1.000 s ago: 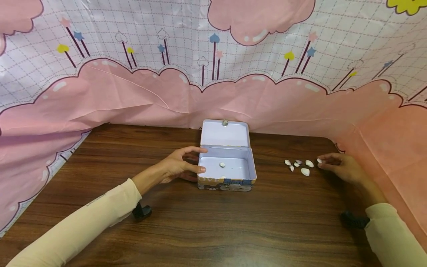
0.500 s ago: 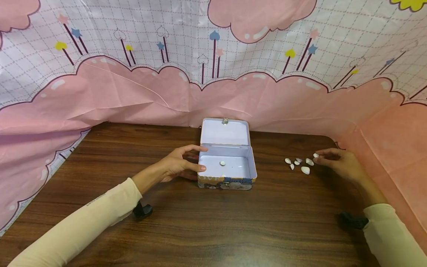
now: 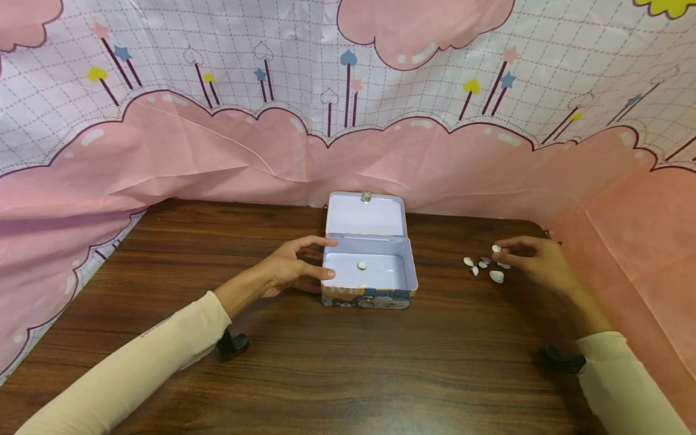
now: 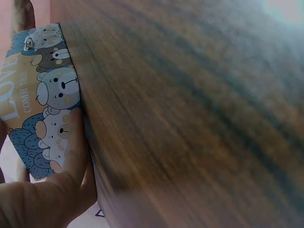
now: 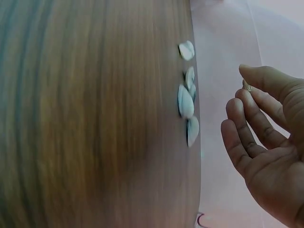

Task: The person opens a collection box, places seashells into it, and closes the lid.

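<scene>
An open hinged tin box [image 3: 370, 297], white inside and printed with cartoon bears outside, stands on the table with its lid tipped back. My left hand [image 3: 290, 269] holds the box's left end, thumb and fingers spread about it; the left wrist view shows the printed side of the tin box [image 4: 59, 88] against the fingers. One small white shell [image 3: 362, 266] lies inside. At the right, my right hand [image 3: 535, 260] pinches a small shell [image 5: 247, 86] between thumb and index finger, raised above the table. Beneath and left of it lie several loose shells [image 3: 496, 277].
The dark wood-grain table [image 3: 326, 368] is backed by a pink and white printed cloth [image 3: 244, 157], which also rises along the right side. A black wrist strap mount [image 3: 232, 344] hangs below the left sleeve, another [image 3: 562, 360] below the right.
My right hand has lifted the pinched shell from the right end of the loose shells and carried it left, over them. The left hand stays on the box.
</scene>
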The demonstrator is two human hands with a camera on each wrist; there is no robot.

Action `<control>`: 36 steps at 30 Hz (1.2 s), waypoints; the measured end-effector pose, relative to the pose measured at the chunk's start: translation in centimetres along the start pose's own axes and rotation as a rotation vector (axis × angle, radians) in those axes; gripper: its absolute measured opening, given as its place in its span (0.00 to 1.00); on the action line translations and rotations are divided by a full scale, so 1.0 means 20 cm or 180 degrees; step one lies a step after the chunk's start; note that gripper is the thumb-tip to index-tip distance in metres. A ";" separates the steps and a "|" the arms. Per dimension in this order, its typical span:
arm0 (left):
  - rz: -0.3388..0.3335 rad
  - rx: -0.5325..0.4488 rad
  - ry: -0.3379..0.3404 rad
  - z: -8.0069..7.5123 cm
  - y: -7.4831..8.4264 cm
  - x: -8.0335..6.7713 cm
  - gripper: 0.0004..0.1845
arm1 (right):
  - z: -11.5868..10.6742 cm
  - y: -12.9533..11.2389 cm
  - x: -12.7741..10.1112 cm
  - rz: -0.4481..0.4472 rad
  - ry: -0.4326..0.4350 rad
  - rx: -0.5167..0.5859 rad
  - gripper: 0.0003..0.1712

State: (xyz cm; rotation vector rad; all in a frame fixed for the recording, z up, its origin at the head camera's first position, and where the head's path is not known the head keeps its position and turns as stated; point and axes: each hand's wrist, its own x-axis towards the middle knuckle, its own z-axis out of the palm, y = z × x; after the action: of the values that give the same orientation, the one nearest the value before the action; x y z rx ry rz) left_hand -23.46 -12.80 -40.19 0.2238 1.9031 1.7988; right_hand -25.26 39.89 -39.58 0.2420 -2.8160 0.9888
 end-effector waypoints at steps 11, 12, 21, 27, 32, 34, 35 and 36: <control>-0.0036 0.0011 0.0034 0.01 0.00 0.00 0.42 | 0.10 -0.11 0.01 -0.0068 -0.0162 0.0249 0.20; -0.0038 0.0013 0.0028 0.01 0.00 0.00 0.43 | 0.11 -0.12 0.01 -0.0058 -0.0179 0.0247 0.21; -0.0033 -0.0030 0.0001 0.01 0.01 0.00 0.43 | 0.18 -0.24 0.04 -0.0094 -0.0296 0.0114 0.23; -0.0022 -0.0005 0.0013 0.00 0.01 0.00 0.43 | 0.21 -0.30 0.04 -0.0207 -0.0332 0.0186 0.23; -0.0013 0.0008 -0.0002 0.00 0.01 0.00 0.44 | 0.25 -0.34 0.06 -0.0298 -0.0299 0.0293 0.20; -0.0010 0.0006 -0.0005 0.00 0.01 0.00 0.44 | 0.26 -0.36 0.07 -0.0335 -0.0309 0.0293 0.19; -0.0008 0.0004 -0.0007 0.00 0.01 0.00 0.44 | 0.26 -0.37 0.07 -0.0328 -0.0300 0.0298 0.19; -0.0007 -0.0002 -0.0012 0.00 0.01 0.00 0.44 | 0.27 -0.38 0.07 -0.0340 -0.0290 0.0281 0.19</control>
State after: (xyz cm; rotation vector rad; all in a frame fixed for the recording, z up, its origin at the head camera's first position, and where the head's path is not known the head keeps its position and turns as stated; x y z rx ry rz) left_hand -23.52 -12.67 -39.95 0.2247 1.8994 1.7963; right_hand -25.57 30.42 -38.82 0.4540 -2.8083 1.1058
